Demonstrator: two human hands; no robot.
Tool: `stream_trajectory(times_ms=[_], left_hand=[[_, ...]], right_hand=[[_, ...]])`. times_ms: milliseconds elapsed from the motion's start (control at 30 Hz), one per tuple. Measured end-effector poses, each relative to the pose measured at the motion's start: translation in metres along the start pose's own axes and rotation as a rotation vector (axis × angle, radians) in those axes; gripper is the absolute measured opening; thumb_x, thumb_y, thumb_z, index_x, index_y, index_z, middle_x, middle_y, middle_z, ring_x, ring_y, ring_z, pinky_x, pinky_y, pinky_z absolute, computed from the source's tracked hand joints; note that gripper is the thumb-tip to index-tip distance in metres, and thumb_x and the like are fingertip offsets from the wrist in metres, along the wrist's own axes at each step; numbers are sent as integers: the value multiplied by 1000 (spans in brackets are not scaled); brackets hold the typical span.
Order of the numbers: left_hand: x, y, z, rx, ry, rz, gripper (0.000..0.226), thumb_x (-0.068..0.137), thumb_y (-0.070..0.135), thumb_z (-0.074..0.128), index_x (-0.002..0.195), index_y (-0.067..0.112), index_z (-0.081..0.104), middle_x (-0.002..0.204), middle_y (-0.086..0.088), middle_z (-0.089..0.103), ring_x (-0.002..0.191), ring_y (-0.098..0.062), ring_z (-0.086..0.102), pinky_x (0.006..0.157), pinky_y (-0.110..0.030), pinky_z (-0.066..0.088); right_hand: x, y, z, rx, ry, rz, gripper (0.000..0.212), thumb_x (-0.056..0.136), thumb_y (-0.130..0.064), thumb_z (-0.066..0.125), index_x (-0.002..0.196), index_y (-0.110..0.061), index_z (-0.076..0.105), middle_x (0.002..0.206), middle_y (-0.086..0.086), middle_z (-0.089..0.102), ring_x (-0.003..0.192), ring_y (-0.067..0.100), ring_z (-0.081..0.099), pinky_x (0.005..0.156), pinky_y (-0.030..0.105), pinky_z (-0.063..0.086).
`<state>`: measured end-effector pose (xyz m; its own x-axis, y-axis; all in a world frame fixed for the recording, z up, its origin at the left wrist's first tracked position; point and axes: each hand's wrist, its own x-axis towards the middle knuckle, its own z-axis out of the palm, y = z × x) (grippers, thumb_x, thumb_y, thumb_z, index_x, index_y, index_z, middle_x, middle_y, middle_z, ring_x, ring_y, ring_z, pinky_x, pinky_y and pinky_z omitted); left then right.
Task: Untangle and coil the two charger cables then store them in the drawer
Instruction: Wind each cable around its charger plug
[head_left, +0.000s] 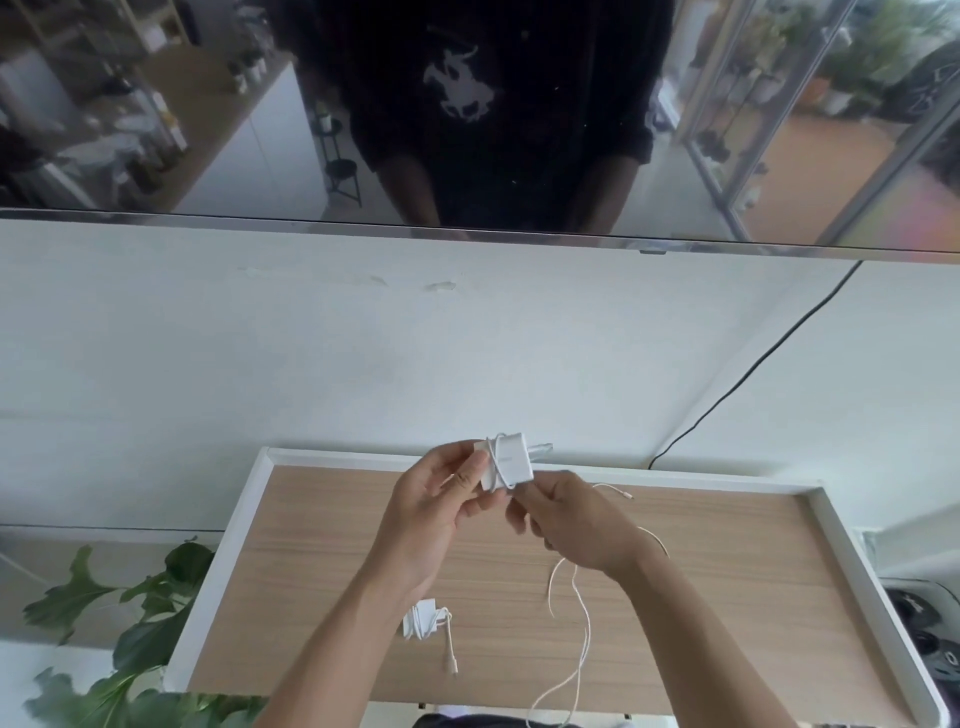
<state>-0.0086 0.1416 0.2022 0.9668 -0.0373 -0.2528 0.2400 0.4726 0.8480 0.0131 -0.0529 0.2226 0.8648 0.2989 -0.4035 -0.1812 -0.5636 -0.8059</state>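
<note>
My left hand (434, 501) holds a white charger plug (509, 460) up above the wooden top, with a turn of white cable wound round its body. My right hand (569, 522) pinches that cable just below the plug. The loose white cable (579, 608) trails from my right hand down across the wood and over the front edge; its small end connector (628, 496) lies behind my right hand. A second white charger (423, 618), its cable wrapped round it, lies on the wood under my left forearm, its connector (451, 665) sticking out toward me. No drawer is visible.
The wooden top (322, 571) has a raised white rim (519, 460). Green plant leaves (150, 623) stand at its left side. A black cable (753, 369) runs down the white wall at right, below a wide reflective screen (156, 104).
</note>
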Motion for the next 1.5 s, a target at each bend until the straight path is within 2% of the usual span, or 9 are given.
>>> stream_trajectory(times_ms=[100,200,367,533,800,900,1200,1333,1500], left_hand=[[5,0,-9,100,124,22,29,97,28,81,120,11,79,121,-11,81,103,-34,81,91,-38,67],[3,-2,-14,179,188,33,33,93,36,82,117,15,80,108,-2,83,100,-20,79,84,-33,67],[-4,-10,-8,298,241,90,24,96,34,84,114,18,77,101,5,83,98,-17,80,91,-38,67],[-13,-10,-7,563,214,173,20,97,37,84,113,31,75,107,13,81,103,-4,75,84,-12,53],[-27,-19,-16,661,-31,207,29,105,11,73,127,30,78,120,9,76,115,-15,73,98,-31,62],[-31,-17,-14,629,-125,176,30,110,14,66,134,28,77,129,9,77,124,-16,72,106,-28,56],[-27,-12,-7,436,-66,123,26,111,20,62,132,23,77,126,1,82,122,-21,76,108,-43,59],[-23,-10,3,177,-32,90,33,103,23,65,133,10,75,130,-9,81,123,-26,76,99,-38,63],[-15,-3,3,54,93,86,32,98,22,75,125,4,76,121,-16,82,113,-30,79,92,-35,65]], right_hand=[[-10,-5,11,-138,-180,-29,49,114,-55,41,114,-22,77,78,-7,75,62,18,48,58,34,45],[-17,-15,11,-301,-216,-80,54,116,-48,39,94,-11,70,80,-10,75,55,11,49,61,30,46],[-26,-30,14,-475,-240,-164,44,115,-43,43,94,-9,60,85,-9,77,59,-4,59,66,26,45],[-31,-41,-1,-455,-135,-192,35,110,-39,55,91,-14,71,66,-13,67,55,1,55,57,17,40],[-23,-44,-42,-123,97,-240,17,103,-42,74,93,-28,78,78,-18,71,65,12,54,64,19,44],[-16,-35,-47,-26,134,-233,18,104,-45,73,100,-29,80,88,-11,77,84,25,66,76,28,50],[1,-3,-28,212,168,-115,24,104,-45,73,96,-23,78,85,-6,71,60,3,47,62,18,38],[8,12,-11,197,59,-9,28,108,-15,60,82,-12,68,72,-1,51,69,21,37,61,31,36],[1,10,6,64,-94,-9,55,116,-46,45,93,-15,83,71,-6,52,65,17,42,61,28,40]])
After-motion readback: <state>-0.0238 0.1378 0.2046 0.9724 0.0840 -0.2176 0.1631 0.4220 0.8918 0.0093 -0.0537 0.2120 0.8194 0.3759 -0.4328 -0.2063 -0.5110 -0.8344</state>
